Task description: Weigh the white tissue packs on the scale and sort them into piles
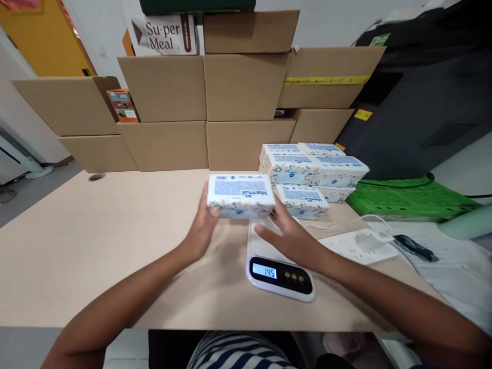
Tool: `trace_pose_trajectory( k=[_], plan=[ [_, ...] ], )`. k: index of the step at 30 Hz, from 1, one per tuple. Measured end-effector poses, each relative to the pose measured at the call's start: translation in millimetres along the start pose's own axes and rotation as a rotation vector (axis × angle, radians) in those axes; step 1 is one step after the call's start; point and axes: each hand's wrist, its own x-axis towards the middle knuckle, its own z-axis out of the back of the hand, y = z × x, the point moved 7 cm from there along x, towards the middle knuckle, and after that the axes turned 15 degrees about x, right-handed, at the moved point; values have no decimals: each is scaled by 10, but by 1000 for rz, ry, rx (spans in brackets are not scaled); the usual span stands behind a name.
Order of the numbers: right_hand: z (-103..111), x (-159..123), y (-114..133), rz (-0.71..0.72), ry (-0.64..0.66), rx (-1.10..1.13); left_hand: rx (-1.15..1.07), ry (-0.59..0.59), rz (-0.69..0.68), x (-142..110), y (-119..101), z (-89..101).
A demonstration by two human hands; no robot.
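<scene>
Near centre, left hand (202, 229) and right hand (292, 237) grip floral packet (239, 196), lettering blurred; near right, scale (280, 277), partly hidden, reads "1.45"; far left, "Su-per Meal" box (163, 36).

Bright, even light is filling the scene; soft shadows are falling on table (115, 230); scale display (264, 271) is glowing blue; wide lens is stretching edges.

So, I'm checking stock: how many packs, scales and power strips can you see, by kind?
Packs: 7 visible (1 held, 6 piled; any hidden ones uncounted)
Scale: 1
Power strip: 1
Total: 9
</scene>
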Motion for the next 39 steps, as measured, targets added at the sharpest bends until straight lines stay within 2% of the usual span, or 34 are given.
trace_pose_trajectory(
  k=[3, 5, 7, 9, 11, 14, 18, 22, 27, 39],
  plan=[
    [-434, 731, -66, -45, 152, -319, 206, -169, 37, 123, 457, 546],
    [-774, 1171, -153, -21, 222, -649, 356, -275, 183, 157, 884, 863],
    [-1131, 1496, -232, 34, 262, -793, 438, -368, 299, 122, 1221, 1124],
    [-1489, 1698, -300, 101, 313, -838, 506, -452, 326, 44, 1380, 1306],
    [-1806, 1835, -354, 154, 364, -878, 580, -519, 309, -49, 1407, 1399],
    [-2161, 2058, -398, 187, 390, -928, 661, -560, 301, -153, 1400, 1400],
    [-2443, 2424, -425, 203, 384, -958, 721, -559, 318, -205, 1455, 1353],
    [-2560, 2709, -477, 245, 376, -944, 738, -559, 345, -230, 1519, 1351],
    [-2653, 2920, -573, 287, 395, -918, 723, -578, 388, -258, 1536, 1345],
    [-3010, 3161, -638, 324, 448, -840, 647, -592, 477, -260, 1573, 1337]
  ],
)
